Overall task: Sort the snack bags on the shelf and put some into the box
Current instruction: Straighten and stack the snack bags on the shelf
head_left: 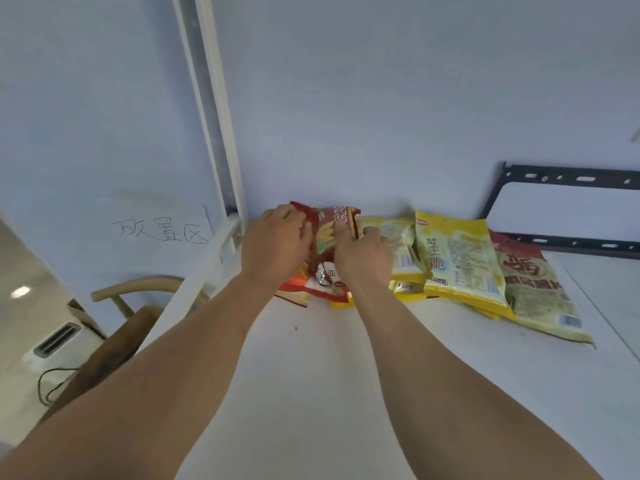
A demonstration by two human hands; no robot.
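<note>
A row of snack bags lies at the back of the white shelf [311, 375], against the wall. At the left end is a red snack bag [325, 233] on top of a small pile. My left hand [273, 244] grips its left edge and my right hand [360, 254] presses on its right side, fingers curled over it. To the right lie a pale yellow bag [401, 244], a bright yellow bag [460, 265] and a green bag with a red top [533, 282]. No box is in view.
A white upright post [221, 133] stands at the shelf's left back corner. A black metal bracket [568, 181] is fixed at the right rear. Below left are a wooden chair [114, 337], a black cable and a wall with handwritten characters.
</note>
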